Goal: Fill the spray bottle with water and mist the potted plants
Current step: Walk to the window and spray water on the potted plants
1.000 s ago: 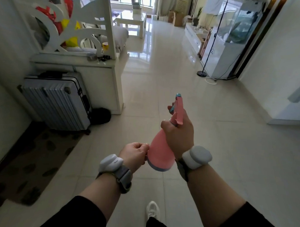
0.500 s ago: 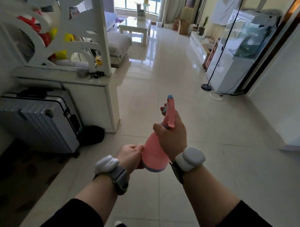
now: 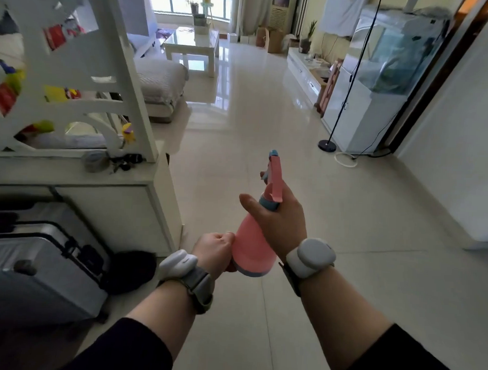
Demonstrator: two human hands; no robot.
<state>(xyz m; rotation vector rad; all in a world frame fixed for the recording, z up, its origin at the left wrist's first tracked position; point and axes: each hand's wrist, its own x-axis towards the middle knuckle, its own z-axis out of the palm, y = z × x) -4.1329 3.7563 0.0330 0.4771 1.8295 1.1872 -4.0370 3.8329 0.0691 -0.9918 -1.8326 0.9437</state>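
Spray bottle (image 3: 253,247) hangs over the floor (image 3: 346,243), right hand (image 3: 277,219) clamped on its neck, left hand (image 3: 215,250) closed against its base. Potted plants (image 3: 307,39) have drawn nearer since 1 second ago; misting seems imminent.

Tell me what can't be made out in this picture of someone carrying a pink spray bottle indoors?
Head view only:
- Water level: the spray bottle is opaque pink, so full or empty cannot be told.
- Trigger: the right hand wraps the neck, covering most of it.
- Bottle base: the left hand covers part.
- Potted plants by the far wall: too small and distant for detail.
- Suitcase: cut off by the left edge.
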